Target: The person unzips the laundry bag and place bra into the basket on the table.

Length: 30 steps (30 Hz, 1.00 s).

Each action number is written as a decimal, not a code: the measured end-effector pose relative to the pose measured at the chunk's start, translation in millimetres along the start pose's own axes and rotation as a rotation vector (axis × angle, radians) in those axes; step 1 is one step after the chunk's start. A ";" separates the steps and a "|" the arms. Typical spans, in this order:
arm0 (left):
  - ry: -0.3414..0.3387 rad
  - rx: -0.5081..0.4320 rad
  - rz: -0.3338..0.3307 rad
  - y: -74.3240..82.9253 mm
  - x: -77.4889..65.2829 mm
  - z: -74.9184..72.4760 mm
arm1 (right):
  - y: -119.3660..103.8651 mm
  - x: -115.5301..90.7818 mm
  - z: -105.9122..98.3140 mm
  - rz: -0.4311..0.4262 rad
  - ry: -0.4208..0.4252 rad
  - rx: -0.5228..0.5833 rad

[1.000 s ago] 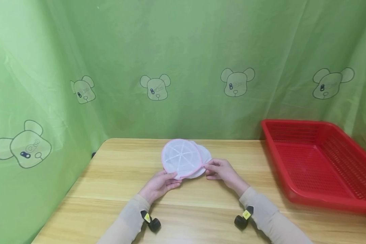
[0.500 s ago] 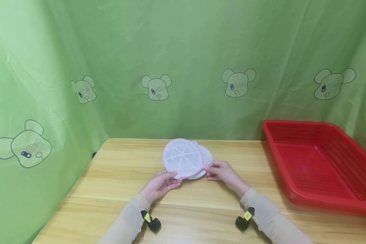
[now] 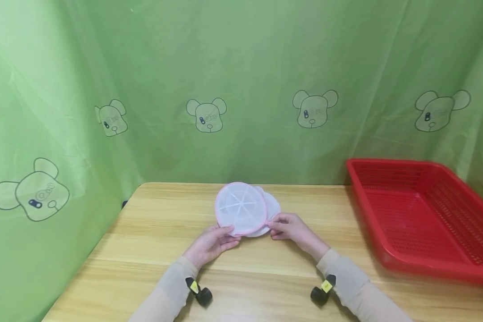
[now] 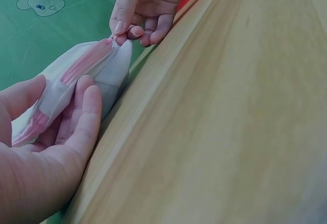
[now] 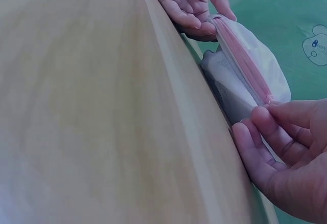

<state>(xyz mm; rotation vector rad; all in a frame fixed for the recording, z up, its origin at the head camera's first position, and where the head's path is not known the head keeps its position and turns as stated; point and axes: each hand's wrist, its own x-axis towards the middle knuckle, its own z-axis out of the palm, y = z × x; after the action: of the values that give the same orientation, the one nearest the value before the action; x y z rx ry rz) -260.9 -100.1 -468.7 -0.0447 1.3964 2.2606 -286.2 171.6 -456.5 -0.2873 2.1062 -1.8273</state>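
Toward the far edge of the table [image 3: 261, 277], a white bag [image 3: 241, 205] is held tilted up. The left hand [image 3: 211, 243] grips its lower left edge, thumb on one side, fingers on the other. At the lower right, the right hand [image 3: 294, 229] pinches the end of the pink zip [image 5: 247, 63]. A red basket [image 3: 368, 221] stands apart to the right, before a green curtain [image 3: 257, 147].
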 end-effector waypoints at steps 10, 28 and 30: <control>-0.016 0.009 0.005 1.2 -0.3 -0.7 | -1.6 -2.1 7.9 -0.003 -0.104 -0.046; -0.033 0.048 0.010 -0.5 0.5 -1.6 | -2.2 -6.3 18.4 0.005 -0.123 -0.077; -0.032 0.045 0.010 -0.8 0.9 -1.9 | -1.9 -6.1 17.9 0.006 -0.122 -0.075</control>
<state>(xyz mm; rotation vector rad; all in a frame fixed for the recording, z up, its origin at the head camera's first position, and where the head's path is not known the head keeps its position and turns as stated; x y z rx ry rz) -261.8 -101.0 -470.6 0.0129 1.4326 2.2275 -273.9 157.2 -456.0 -0.3996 2.0917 -1.6854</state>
